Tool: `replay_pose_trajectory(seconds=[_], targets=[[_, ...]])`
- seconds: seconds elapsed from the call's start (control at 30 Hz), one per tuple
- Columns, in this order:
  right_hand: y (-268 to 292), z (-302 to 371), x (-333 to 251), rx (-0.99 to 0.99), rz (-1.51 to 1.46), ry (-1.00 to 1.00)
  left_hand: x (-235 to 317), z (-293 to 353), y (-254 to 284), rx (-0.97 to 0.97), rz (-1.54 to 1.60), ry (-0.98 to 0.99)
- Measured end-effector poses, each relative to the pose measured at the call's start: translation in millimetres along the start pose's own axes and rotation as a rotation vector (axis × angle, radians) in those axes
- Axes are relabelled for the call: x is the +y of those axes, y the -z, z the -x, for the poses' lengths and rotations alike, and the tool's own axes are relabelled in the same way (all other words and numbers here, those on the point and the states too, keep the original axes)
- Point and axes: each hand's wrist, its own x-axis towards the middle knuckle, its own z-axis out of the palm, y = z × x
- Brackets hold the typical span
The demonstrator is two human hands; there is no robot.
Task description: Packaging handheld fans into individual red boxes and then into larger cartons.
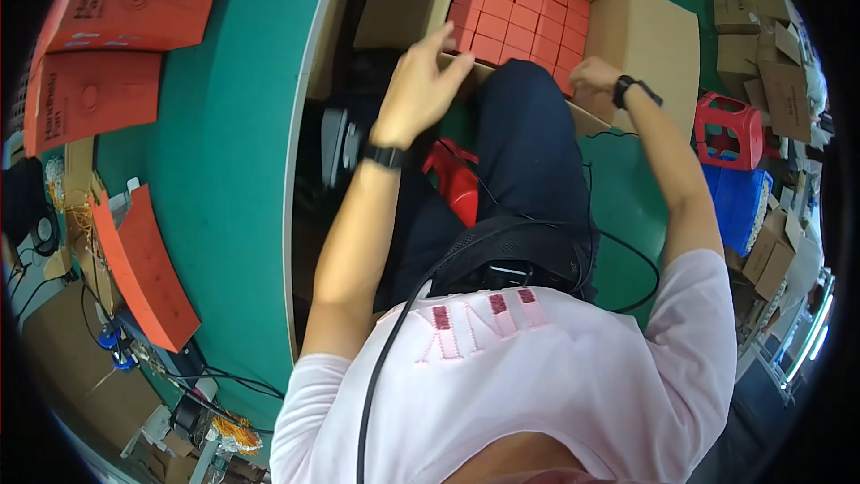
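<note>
A large brown carton stands open in front of my knees, its flaps folded outward. Rows of small red boxes fill it, packed tightly together. My left hand hovers by the carton's near left corner, thumb and fingers apart, with nothing in it. At the near right side of the carton is my right hand, its fingers curled in beside the red boxes. Whether those fingers grip a box, the carton's edge or nothing is hidden.
A green-topped table runs along my left, with red printed boxes and a long orange-red box piece on it. Off to the right are a red plastic stool, a blue bin and stacked cartons. A black cable hangs across my lap.
</note>
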Motion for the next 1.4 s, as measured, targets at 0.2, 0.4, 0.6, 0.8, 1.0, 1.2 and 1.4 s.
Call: replay_pose_trajectory(seconds=[0.2, 0.4, 0.6, 0.8, 1.0, 1.2, 1.4], targets=[[90.9, -8.6, 45.3, 0.472, -0.317, -0.259, -73.9, -162.6, -82.3, -0.016, 0.282, 0.200], [72.9, -72.0, 77.2, 0.403, -0.537, -0.414, -170.8, -224.3, -162.7, -0.063, -0.001, 0.671], [-4.1, -131.1, 104.4, 0.185, -0.807, -0.387, -213.7, -220.3, -192.3, -0.003, -0.358, 0.894], [-54.3, -188.3, 178.8, 0.260, -0.897, -0.425, -240.7, -224.8, -214.2, -0.056, -0.322, 0.983], [-67.6, -204.4, 190.3, 0.397, -0.896, -0.432, -254.0, -222.7, -211.3, -0.248, -0.448, 0.961], [-64.8, -192.2, 189.5, 0.264, -0.825, -0.394, -280.6, -223.3, -202.1, -0.373, -0.510, 0.883], [-54.8, -182.0, 190.8, 0.133, -0.957, -0.582, -288.1, -214.2, -222.7, -0.219, -0.433, 0.877]])
